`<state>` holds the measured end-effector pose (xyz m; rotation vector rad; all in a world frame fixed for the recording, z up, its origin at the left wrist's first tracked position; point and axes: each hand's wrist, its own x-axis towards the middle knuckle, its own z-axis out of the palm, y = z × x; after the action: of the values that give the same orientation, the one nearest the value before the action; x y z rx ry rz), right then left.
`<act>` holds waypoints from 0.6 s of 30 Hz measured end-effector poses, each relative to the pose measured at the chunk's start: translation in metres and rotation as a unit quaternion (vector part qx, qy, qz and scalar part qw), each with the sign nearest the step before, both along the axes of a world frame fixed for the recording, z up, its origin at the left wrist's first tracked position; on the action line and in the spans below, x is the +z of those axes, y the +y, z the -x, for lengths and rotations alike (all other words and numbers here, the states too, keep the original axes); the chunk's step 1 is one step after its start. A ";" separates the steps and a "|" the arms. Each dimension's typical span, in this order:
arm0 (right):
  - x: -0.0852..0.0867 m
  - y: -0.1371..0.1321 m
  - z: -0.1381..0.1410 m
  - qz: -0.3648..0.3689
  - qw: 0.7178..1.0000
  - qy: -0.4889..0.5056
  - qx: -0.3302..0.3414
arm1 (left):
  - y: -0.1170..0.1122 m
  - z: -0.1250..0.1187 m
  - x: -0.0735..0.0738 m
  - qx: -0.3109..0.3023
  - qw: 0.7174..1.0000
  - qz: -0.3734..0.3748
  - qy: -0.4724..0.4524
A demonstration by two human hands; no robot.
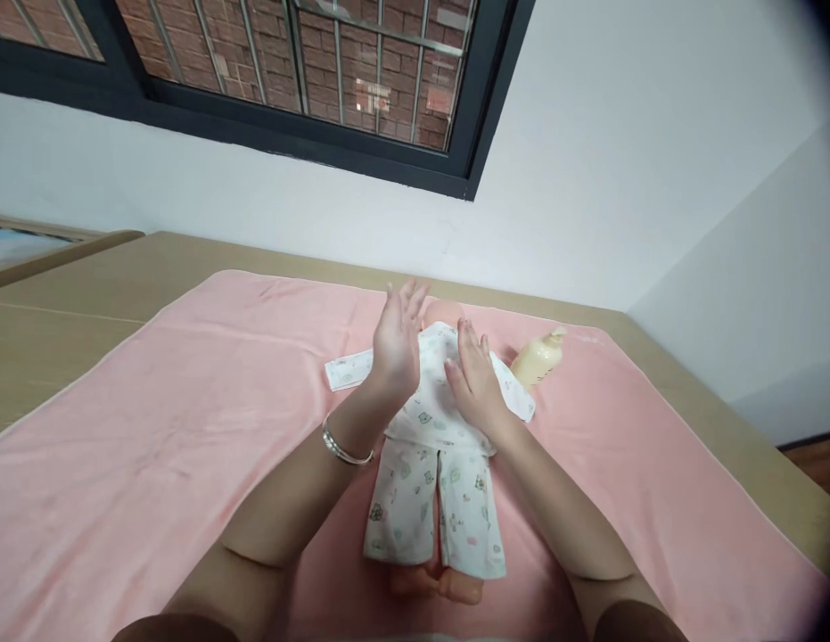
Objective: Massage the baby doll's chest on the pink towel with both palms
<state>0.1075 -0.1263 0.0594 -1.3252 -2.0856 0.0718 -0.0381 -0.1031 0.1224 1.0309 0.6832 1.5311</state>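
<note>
A baby doll in white printed pyjamas lies on its back on a pink towel, head away from me and bare feet towards me. My left hand is raised just above the doll's chest on its left side, fingers stretched out and together, holding nothing. My right hand lies flat on the doll's chest, palm down, fingers extended. A silver bracelet sits on my left wrist. The doll's head is mostly hidden behind my hands.
A cream pump bottle lies on the towel just right of the doll's shoulder. The towel covers a wooden surface set against a white wall under a dark-framed window. The surface's edge runs along the right.
</note>
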 end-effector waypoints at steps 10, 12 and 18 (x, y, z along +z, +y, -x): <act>-0.048 0.030 0.007 -0.011 0.994 -0.107 0.033 | 0.072 -0.021 -0.114 0.111 0.940 -0.008 0.321; -0.054 0.034 0.002 -0.030 0.997 -0.061 0.025 | 0.072 -0.021 -0.123 0.122 0.934 -0.025 0.335; -0.052 0.059 -0.018 0.030 0.995 -0.015 -0.090 | 0.064 -0.022 -0.128 0.162 0.924 -0.078 0.338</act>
<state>0.1253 -0.0669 0.0069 -1.5536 -1.9933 0.0386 -0.0166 -0.0388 -0.0059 1.6622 1.2764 1.5132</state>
